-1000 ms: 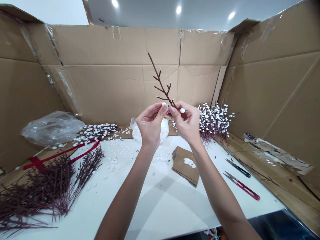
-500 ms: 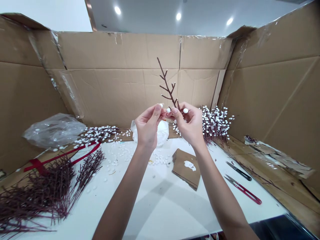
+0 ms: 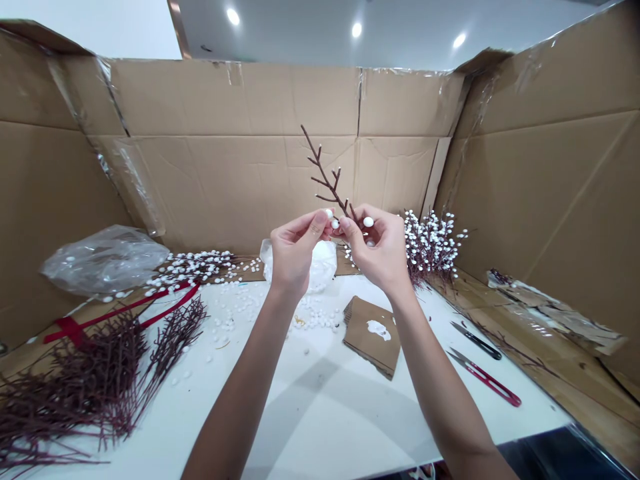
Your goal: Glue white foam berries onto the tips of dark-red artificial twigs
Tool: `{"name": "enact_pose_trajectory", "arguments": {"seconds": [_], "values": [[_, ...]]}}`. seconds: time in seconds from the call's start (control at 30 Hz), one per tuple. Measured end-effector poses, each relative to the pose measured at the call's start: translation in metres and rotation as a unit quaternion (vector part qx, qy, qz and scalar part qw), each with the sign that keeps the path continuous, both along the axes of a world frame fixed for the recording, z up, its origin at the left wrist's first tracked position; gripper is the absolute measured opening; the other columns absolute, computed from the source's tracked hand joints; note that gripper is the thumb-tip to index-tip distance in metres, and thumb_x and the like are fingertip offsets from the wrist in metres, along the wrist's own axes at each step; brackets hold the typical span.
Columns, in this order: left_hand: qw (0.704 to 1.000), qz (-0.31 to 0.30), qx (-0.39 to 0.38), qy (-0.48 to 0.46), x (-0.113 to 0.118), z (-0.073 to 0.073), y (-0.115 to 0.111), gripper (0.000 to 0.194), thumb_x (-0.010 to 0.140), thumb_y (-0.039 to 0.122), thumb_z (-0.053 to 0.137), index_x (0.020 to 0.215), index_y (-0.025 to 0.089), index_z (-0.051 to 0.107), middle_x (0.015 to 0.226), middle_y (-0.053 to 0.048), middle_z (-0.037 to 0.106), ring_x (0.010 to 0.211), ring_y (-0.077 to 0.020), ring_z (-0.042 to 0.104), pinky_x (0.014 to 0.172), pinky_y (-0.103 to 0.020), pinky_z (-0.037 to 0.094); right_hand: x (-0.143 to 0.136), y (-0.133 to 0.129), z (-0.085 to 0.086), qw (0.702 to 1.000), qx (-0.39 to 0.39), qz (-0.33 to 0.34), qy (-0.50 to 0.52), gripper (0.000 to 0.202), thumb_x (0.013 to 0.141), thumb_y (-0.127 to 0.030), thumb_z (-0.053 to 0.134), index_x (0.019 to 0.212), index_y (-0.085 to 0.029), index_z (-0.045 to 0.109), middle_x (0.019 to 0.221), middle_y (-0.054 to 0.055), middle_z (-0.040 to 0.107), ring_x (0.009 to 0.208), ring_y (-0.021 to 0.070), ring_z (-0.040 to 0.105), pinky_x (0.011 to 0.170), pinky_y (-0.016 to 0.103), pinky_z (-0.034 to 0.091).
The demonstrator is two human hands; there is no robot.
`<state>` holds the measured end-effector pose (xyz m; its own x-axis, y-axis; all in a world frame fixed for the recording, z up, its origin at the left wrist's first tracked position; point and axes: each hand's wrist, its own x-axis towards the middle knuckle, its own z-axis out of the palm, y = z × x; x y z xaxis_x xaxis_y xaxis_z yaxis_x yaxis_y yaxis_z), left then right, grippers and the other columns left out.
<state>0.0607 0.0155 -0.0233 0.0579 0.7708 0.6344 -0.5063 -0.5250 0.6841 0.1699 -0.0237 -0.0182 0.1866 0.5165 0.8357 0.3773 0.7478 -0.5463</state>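
Note:
A brown twig [image 3: 327, 180] with short side stems leans up to the left, its lower part pinched in my right hand [image 3: 377, 250]. White balls sit on its lower stems, one of them a white berry [image 3: 369, 221] by my right fingers. My left hand [image 3: 295, 250] is closed, with a small white ball [image 3: 329, 213] between thumb and forefinger. That ball is close to the twig's lower left side; whether it touches a stem is hard to tell. The upper stems have pale tips and no balls.
Brown cardboard [image 3: 370, 333] with a white glue blob lies on the white table [image 3: 310, 427]. Loose white balls [image 3: 320, 317] are behind it. Dark twigs [image 3: 100, 373] lie left, finished sprigs [image 3: 433, 243] back right. Red snips [image 3: 487, 379] and a black cutter [image 3: 477, 340] are at right.
The twig has tilted further left and its tip is lower. My left hand's white ball has moved slightly right and down, closer to my right fingers.

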Motion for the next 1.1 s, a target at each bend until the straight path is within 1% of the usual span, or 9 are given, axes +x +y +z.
{"name": "enact_pose_trajectory", "arguments": {"seconds": [0.2, 0.37, 0.43, 0.63, 0.83, 0.93, 1.1], "values": [[0.999, 0.016, 0.039, 0.026, -0.004, 0.000, 0.002, 0.016, 0.066, 0.034, 0.076, 0.073, 0.019, 0.076, 0.067, -0.002, 0.066, 0.059, -0.0073, 0.054, 0.059, -0.022, 0.046, 0.001, -0.002, 0.000, 1.000, -0.001, 0.002, -0.001, 0.030, 0.080, -0.023, 0.055, 0.057, -0.019, 0.036, 0.054, -0.006, 0.031, 0.050, 0.0061, 0.031, 0.044, 0.019, 0.031], [0.996, 0.031, 0.063, 0.055, -0.008, -0.001, 0.004, 0.015, 0.069, 0.033, 0.075, 0.076, 0.020, 0.076, 0.067, -0.002, 0.067, 0.059, -0.0078, 0.055, 0.060, -0.023, 0.047, 0.001, -0.002, -0.001, 1.000, 0.000, 0.021, -0.007, 0.026, 0.080, -0.023, 0.055, 0.059, -0.019, 0.040, 0.055, -0.005, 0.038, 0.051, 0.0072, 0.039, 0.046, 0.020, 0.036], [0.995, 0.040, 0.069, 0.064, -0.010, 0.000, 0.005, 0.014, 0.070, 0.032, 0.074, 0.077, 0.021, 0.076, 0.067, -0.002, 0.067, 0.059, -0.0079, 0.055, 0.060, -0.023, 0.047, 0.001, -0.002, -0.001, 1.000, -0.001, 0.025, -0.010, 0.025, 0.081, -0.023, 0.054, 0.060, -0.019, 0.041, 0.055, -0.004, 0.039, 0.051, 0.0072, 0.040, 0.047, 0.020, 0.037], [0.989, 0.043, 0.096, 0.107, -0.016, 0.004, 0.003, 0.012, 0.072, 0.031, 0.072, 0.072, 0.019, 0.076, 0.067, -0.003, 0.067, 0.059, -0.0089, 0.056, 0.060, -0.023, 0.048, 0.003, -0.002, -0.001, 0.999, -0.010, 0.022, -0.025, 0.024, 0.081, -0.023, 0.053, 0.061, -0.018, 0.043, 0.058, -0.004, 0.038, 0.054, 0.0068, 0.038, 0.047, 0.019, 0.036], [0.978, 0.072, 0.133, 0.140, -0.023, 0.007, 0.000, 0.012, 0.075, 0.028, 0.069, 0.071, 0.018, 0.075, 0.070, -0.003, 0.068, 0.061, -0.0095, 0.056, 0.060, -0.023, 0.047, 0.000, -0.002, -0.001, 0.999, -0.003, 0.023, -0.031, 0.024, 0.081, -0.022, 0.053, 0.061, -0.018, 0.041, 0.057, -0.005, 0.036, 0.053, 0.0066, 0.034, 0.046, 0.019, 0.031], [0.977, 0.077, 0.139, 0.143, -0.024, 0.008, -0.001, 0.012, 0.074, 0.027, 0.069, 0.071, 0.018, 0.076, 0.069, -0.003, 0.068, 0.062, -0.0101, 0.057, 0.060, -0.023, 0.047, 0.000, -0.001, -0.003, 0.999, 0.002, 0.025, -0.028, 0.026, 0.082, -0.024, 0.054, 0.060, -0.019, 0.041, 0.056, -0.005, 0.036, 0.053, 0.0070, 0.034, 0.046, 0.020, 0.032], [0.980, 0.089, 0.118, 0.134, -0.022, 0.009, -0.002, 0.012, 0.071, 0.029, 0.071, 0.069, 0.017, 0.075, 0.065, -0.003, 0.069, 0.058, -0.0106, 0.057, 0.058, -0.025, 0.048, 0.000, 0.003, -0.004, 0.999, 0.004, 0.040, -0.016, 0.028, 0.083, -0.031, 0.055, 0.061, -0.019, 0.041, 0.058, -0.004, 0.036, 0.054, 0.0079, 0.035, 0.049, 0.021, 0.036]]}}
